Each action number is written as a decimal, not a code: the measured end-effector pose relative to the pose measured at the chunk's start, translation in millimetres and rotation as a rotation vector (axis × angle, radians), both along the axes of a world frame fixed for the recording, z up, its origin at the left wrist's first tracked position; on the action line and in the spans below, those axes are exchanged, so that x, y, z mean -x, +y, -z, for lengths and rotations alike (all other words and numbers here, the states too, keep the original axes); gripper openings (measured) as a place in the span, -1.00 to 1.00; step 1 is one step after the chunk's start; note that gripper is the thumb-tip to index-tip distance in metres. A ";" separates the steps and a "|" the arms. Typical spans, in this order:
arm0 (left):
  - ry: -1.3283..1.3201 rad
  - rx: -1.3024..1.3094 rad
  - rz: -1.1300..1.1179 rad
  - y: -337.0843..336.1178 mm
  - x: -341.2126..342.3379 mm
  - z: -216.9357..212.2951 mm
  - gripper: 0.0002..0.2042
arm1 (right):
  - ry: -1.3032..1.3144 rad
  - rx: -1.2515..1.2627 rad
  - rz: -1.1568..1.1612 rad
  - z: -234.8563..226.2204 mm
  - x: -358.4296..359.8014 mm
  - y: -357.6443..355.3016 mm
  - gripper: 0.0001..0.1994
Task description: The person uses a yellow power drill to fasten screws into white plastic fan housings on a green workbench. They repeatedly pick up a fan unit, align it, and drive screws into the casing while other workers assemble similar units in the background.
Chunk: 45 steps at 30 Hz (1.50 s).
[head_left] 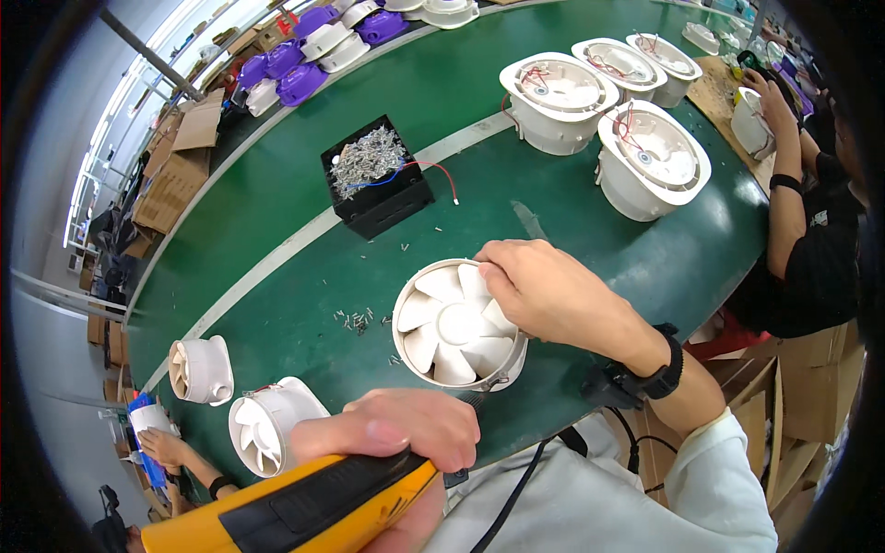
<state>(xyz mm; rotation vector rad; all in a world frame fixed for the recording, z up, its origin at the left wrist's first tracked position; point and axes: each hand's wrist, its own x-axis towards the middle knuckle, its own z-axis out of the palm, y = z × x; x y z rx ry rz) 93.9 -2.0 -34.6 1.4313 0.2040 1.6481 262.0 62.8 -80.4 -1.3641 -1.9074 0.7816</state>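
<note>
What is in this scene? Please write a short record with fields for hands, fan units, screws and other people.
Left hand: grips yellow-and-black tool
Right hand: holds white fan unit by its rim
Other fan units: two, lower left
Screws: heaped in black box; some loose on green table
White housings: four grouped at upper right
Other people: co-worker's hand at lower left, another's arm at right

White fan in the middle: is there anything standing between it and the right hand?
Nothing visible: the right hand touches the white fan at the upper right of its rim. Loose screws lie to the fan's left, not between them.
</note>
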 end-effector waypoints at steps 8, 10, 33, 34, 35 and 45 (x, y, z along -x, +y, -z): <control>0.049 0.014 0.010 2.4 -5.6 9.0 -0.28 | -0.067 0.156 -0.015 -3.1 -2.5 -0.5 -0.73; 0.058 0.052 0.037 2.9 -10.7 5.1 -0.28 | -0.054 0.146 -0.014 -2.4 -3.8 -0.5 -0.72; 0.077 0.023 -0.129 -8.6 22.2 -30.2 -0.32 | -0.052 0.740 -0.223 -6.6 -50.0 10.1 -0.07; 0.096 0.055 -0.175 -9.7 28.3 -29.6 -0.32 | -0.021 0.780 -0.225 -6.8 -49.5 9.4 -0.12; 0.114 0.087 -0.220 -9.8 34.6 -27.8 -0.33 | 0.010 0.820 -0.225 -7.3 -48.9 9.0 -0.17; 0.893 0.536 -0.648 21.5 60.1 -0.3 -0.66 | 0.299 1.111 -0.074 -12.0 -38.1 -10.2 -0.13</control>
